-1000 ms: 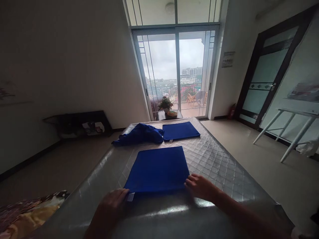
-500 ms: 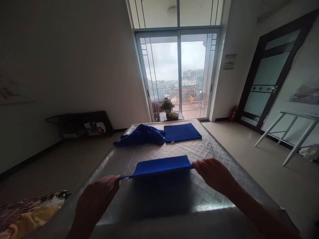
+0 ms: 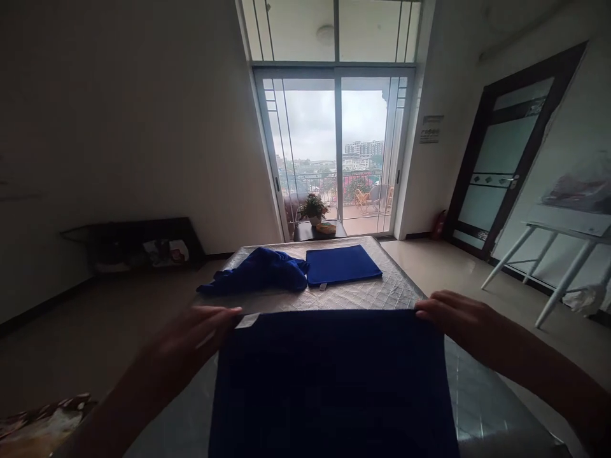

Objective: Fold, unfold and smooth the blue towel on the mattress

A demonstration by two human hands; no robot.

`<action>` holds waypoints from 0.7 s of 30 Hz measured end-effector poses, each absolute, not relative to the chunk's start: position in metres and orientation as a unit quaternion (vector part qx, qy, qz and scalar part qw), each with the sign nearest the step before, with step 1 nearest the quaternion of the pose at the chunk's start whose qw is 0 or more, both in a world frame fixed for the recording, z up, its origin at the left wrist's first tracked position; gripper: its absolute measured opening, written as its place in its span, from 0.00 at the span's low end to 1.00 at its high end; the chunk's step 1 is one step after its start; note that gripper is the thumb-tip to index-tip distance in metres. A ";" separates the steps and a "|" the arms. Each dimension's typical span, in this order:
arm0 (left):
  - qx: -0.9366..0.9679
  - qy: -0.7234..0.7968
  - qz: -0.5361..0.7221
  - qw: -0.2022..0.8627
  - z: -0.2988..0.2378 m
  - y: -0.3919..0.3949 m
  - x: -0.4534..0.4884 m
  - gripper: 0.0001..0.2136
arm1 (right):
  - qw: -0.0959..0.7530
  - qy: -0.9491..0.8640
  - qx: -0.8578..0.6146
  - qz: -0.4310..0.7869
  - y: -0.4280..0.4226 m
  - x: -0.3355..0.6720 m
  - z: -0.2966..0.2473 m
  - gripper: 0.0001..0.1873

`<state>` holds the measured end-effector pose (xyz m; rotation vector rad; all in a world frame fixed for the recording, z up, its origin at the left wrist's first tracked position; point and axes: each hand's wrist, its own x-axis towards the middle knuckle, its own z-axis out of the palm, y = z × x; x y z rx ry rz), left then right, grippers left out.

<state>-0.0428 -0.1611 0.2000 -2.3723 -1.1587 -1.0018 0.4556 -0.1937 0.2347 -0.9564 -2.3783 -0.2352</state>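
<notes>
A blue towel [image 3: 334,381] hangs spread out in front of me, dark on the side facing me. My left hand [image 3: 212,327] pinches its upper left corner, beside a small white label. At the upper right corner, my right hand [image 3: 451,312] grips the edge between thumb and fingers. The top edge is stretched nearly straight between both hands. Beyond it, a flat, folded blue towel [image 3: 344,264] with a white tag lies on the quilted mattress [image 3: 401,286]. Left of that sits a crumpled blue cloth [image 3: 260,270], touching or nearly touching the folded one.
Past the mattress, a dark chair or small table [image 3: 305,234] bears a potted plant [image 3: 312,207] before the sliding glass doors [image 3: 338,152]. A white stool [image 3: 563,254] stands on the right. Patterned fabric [image 3: 45,423] lies at lower left. A dark low object [image 3: 138,245] is by the left wall.
Both hands have risen and moved farther apart with the towel. It was tilted low over the mattress and now hangs broad and close to me, covering more of the mattress from view.
</notes>
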 end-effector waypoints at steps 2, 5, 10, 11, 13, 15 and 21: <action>-0.863 -0.366 -0.334 0.095 0.198 -0.147 -0.034 0.14 | 0.241 -0.898 -0.368 0.026 -0.180 0.465 0.227 0.17; -0.881 -0.352 -0.316 -0.001 0.192 -0.135 -0.029 0.14 | 0.189 -0.889 -0.391 0.148 -0.167 0.474 0.216 0.16; -0.869 -0.394 -0.289 -0.085 0.188 -0.132 -0.030 0.14 | 0.212 -0.892 -0.375 0.135 -0.157 0.474 0.207 0.14; -0.865 -0.403 -0.283 -0.091 0.189 -0.133 -0.030 0.14 | 0.223 -0.895 -0.368 0.113 -0.156 0.473 0.207 0.15; -0.863 -0.412 -0.279 -0.094 0.196 -0.136 -0.030 0.14 | 0.234 -0.903 -0.354 0.071 -0.157 0.471 0.211 0.15; -0.863 -0.410 -0.286 -0.081 0.205 -0.141 -0.030 0.14 | 0.244 -0.905 -0.346 0.041 -0.164 0.471 0.218 0.13; -0.870 -0.342 -0.354 0.043 0.234 -0.175 -0.038 0.11 | 0.306 -0.896 -0.322 -0.013 -0.210 0.468 0.255 0.11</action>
